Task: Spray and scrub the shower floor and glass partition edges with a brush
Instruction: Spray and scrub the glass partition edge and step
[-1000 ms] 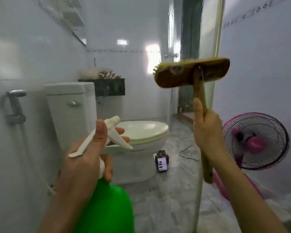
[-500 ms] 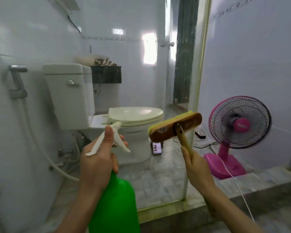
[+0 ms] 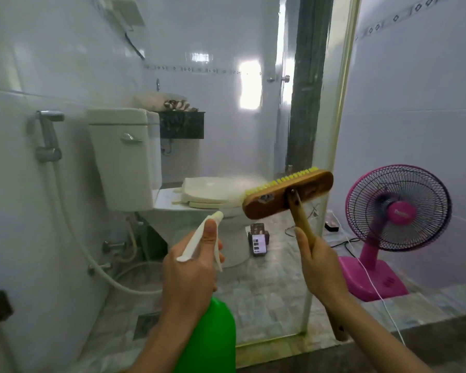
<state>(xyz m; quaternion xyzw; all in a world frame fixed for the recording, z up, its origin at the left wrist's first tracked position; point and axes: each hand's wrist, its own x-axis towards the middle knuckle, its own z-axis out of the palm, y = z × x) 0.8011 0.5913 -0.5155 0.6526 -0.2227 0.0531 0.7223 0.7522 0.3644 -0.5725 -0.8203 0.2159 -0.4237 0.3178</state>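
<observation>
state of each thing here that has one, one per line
spray bottle: upright, held in left hand, mist leaving nozzle
brush: raised in right hand, bristles toward the glass partition
toilet lid: closed
fan: standing upright; running or not, cannot tell
phone: screen lit, propped on floor

You see a bright, evenly lit room; glare flares on the back wall (image 3: pixel 249 87), the glass (image 3: pixel 226 146) looks hazy, and edges bow with wide-angle distortion.
</observation>
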